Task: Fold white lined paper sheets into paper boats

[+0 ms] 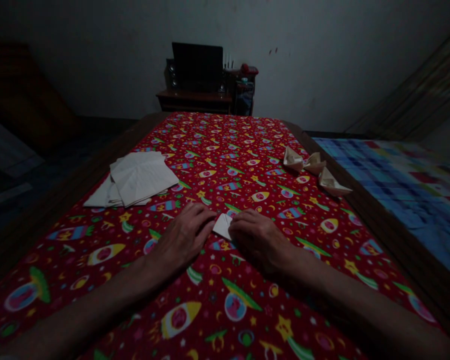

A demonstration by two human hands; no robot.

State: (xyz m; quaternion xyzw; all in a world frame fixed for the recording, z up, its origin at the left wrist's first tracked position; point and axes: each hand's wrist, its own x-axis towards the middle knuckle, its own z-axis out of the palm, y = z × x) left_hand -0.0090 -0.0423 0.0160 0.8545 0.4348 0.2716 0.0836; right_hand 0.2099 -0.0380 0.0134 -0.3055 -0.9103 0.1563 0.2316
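A small folded piece of white paper (222,227) lies on the red cloth between my two hands. My left hand (187,230) is at its left side, fingers bent together and fingertips at the paper's edge. From the right, my right hand (258,234) has its curled fingers closed on the other side of the paper, covering that part. Both thumbs are partly hidden. Beyond my left hand lies a stack of white paper sheets (144,172). Three folded paper boats (333,183) rest near the right edge of the cloth.
The patterned red cloth (217,282) covers a long dark wooden surface (382,235). Past its far end stand a black monitor (198,66) and speakers on a small desk (195,100). To the right is a checked blue sheet (390,185). The room is dim.
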